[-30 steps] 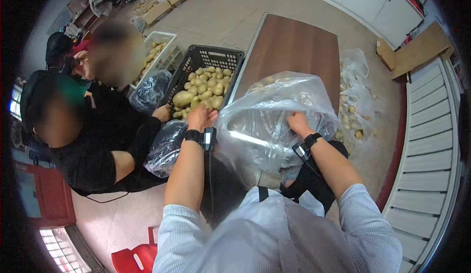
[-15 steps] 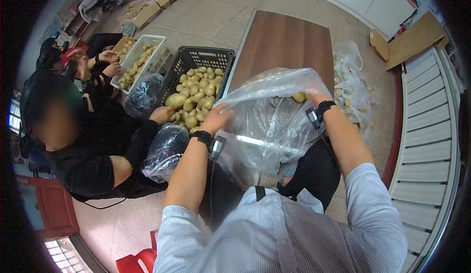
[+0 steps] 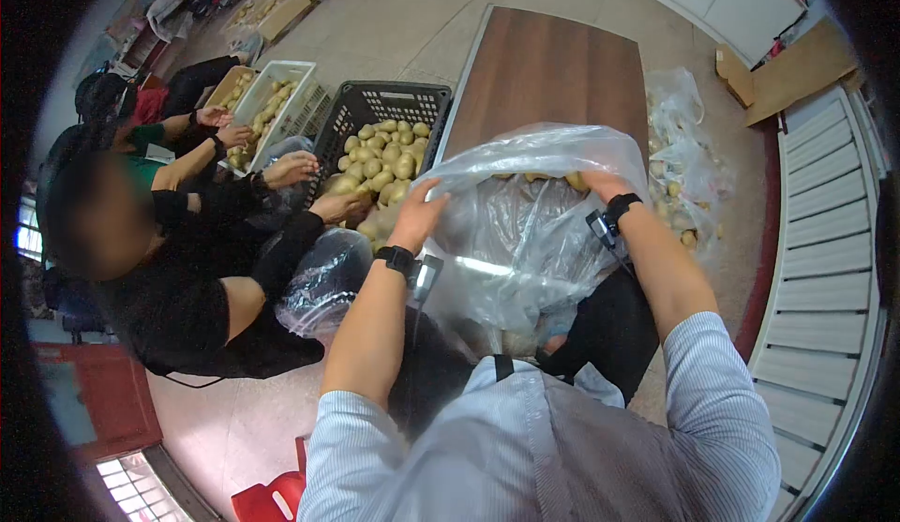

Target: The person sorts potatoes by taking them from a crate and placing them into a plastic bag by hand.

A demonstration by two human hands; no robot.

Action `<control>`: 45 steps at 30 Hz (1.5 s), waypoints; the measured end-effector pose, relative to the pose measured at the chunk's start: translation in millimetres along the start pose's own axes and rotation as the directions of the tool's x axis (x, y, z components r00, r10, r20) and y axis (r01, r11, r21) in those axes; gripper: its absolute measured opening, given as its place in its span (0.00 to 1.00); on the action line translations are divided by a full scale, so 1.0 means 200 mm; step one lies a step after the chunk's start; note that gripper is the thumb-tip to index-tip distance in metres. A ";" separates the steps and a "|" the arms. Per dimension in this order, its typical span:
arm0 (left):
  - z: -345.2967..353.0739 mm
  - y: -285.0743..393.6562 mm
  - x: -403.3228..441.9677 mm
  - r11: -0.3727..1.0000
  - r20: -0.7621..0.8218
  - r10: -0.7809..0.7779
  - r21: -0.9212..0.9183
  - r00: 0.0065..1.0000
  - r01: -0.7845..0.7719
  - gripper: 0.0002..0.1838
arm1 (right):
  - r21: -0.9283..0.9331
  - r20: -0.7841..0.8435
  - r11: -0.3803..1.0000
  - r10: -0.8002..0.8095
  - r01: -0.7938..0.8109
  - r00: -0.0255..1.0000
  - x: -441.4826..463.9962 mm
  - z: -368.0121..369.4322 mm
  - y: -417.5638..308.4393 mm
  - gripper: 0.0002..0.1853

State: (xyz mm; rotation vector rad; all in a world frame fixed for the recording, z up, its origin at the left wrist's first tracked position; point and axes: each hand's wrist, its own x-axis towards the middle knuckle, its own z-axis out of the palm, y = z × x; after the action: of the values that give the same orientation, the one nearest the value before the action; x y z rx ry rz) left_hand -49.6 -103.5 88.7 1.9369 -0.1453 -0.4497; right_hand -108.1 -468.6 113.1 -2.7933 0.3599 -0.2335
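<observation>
A large clear plastic bag (image 3: pixel 525 241) hangs open between my hands, with a few potatoes (image 3: pixel 576 182) showing near its far rim. My left hand (image 3: pixel 418 215) is closed on the left edge of the bag, thumb and fingers raised. Partly behind the plastic, my right hand (image 3: pixel 607 183) reaches inside the bag's right side beside a potato; its fingertips are hidden. Left of the bag stands a black crate (image 3: pixel 384 98) holding several potatoes (image 3: pixel 379 161).
A brown table (image 3: pixel 562 72) lies beyond the bag. Co-workers' hands (image 3: pixel 292 170) are over the crates at left, near a white crate (image 3: pixel 302 74). Bagged potatoes (image 3: pixel 677 161) lie on the floor at right. A red chair (image 3: pixel 267 499) stands at bottom left.
My left hand has left the potatoes in the black crate and taken the bag's edge. My right hand has moved right and farther forward. The neighbouring person now has both hands near the crate.
</observation>
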 end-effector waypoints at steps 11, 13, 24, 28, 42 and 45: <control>-0.03 0.08 -0.04 0.972 0.092 -0.164 -0.152 0.982 0.177 0.24 | -0.055 0.136 0.998 0.027 -0.020 0.990 -0.03 0.13 -0.03 0.24; -0.02 0.10 -0.05 0.946 0.122 -0.211 -0.226 0.970 0.234 0.25 | -0.073 0.163 0.996 0.060 -0.049 0.985 -0.04 0.18 0.00 0.25; -0.02 0.05 -0.03 0.932 0.100 -0.190 -0.293 0.977 0.212 0.23 | -0.131 0.011 0.976 0.175 -0.172 0.984 -0.15 0.27 -0.03 0.29; -0.03 0.04 -0.03 0.926 0.096 -0.210 -0.301 0.973 0.229 0.23 | -0.139 0.122 0.963 0.248 -0.231 0.961 -0.15 0.30 -0.03 0.28; -0.03 0.03 -0.03 0.924 0.134 -0.222 -0.288 0.966 0.252 0.21 | -0.111 -0.229 0.989 -0.117 0.094 0.966 -0.17 0.34 -0.13 0.19; -0.03 0.03 -0.03 0.925 0.137 -0.224 -0.283 0.965 0.255 0.20 | -0.268 0.031 0.956 -0.117 0.121 0.993 -0.22 0.39 -0.10 0.18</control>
State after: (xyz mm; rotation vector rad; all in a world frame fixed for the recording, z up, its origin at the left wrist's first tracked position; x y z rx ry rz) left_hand -52.4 -99.5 98.0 1.6390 0.0932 -0.6935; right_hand -130.4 -415.8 40.4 -3.0883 0.2345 -0.2041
